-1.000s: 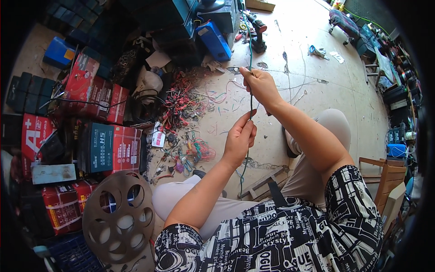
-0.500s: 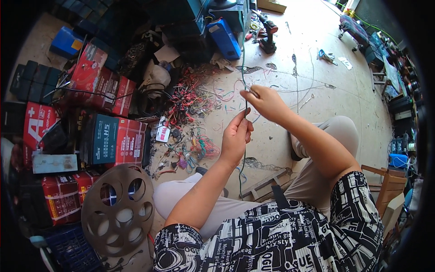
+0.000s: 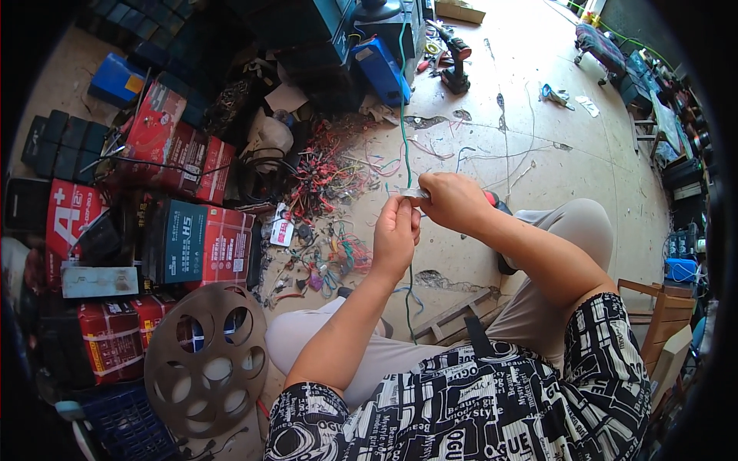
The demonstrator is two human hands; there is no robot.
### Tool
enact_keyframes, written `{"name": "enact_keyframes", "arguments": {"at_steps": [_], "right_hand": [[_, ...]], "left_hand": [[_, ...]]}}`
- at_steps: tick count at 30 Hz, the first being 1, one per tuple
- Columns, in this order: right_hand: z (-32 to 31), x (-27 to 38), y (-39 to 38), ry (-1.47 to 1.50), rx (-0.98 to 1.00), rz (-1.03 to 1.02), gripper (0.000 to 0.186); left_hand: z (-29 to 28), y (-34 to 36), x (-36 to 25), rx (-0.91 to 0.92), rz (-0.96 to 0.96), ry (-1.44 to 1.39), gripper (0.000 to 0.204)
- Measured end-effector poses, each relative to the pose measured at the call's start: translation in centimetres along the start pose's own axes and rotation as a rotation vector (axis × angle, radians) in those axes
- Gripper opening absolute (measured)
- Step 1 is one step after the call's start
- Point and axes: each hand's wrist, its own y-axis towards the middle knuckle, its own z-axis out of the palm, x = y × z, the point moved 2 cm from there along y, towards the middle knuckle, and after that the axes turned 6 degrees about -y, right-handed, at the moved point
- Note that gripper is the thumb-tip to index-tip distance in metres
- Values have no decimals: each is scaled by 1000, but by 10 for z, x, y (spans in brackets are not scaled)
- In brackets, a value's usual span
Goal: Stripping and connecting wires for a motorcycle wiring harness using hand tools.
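Note:
A long green wire point(image 3: 405, 138) runs down from the far end through both hands and on toward my lap. My left hand point(image 3: 397, 238) pinches this wire between thumb and fingertips. Just to the right, my right hand point(image 3: 453, 201) is closed around a small silvery piece point(image 3: 416, 193), flat and shiny, which lies across the wire right at the left fingertips. Its exact kind is hard to make out, since the fingers cover most of it. Both hands almost touch each other, above the floor between my knees.
Red wire scraps point(image 3: 315, 165) and tangled coloured wires point(image 3: 330, 257) litter the floor at left. Beside them stand red battery boxes point(image 3: 223, 242) and a round metal plate with holes point(image 3: 165, 361). Farther off are a blue battery pack point(image 3: 380, 71) and a cordless drill point(image 3: 455, 65).
My right hand has come down along the green wire with the silvery piece, to meet my left fingertips. The left hand has stayed nearly in place, still pinching the wire.

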Motion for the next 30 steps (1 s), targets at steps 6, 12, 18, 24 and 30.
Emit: {"name": "enact_keyframes", "arguments": {"at_steps": [6, 12, 18, 24, 30], "right_hand": [[5, 2, 1, -80, -44, -56, 13], [7, -1, 5, -175, 14, 37, 18], [19, -14, 8, -195, -98, -30, 13], [14, -26, 18, -231, -139, -18, 7], [4, -11, 14, -94, -15, 73, 10]], "left_hand": [[4, 1, 5, -9, -5, 67, 17], [7, 3, 12, -43, -66, 13, 16], [10, 0, 9, -54, -153, -87, 15], [10, -6, 5, -42, -190, -112, 14], [7, -5, 3, -28, -88, -16, 16]]}}
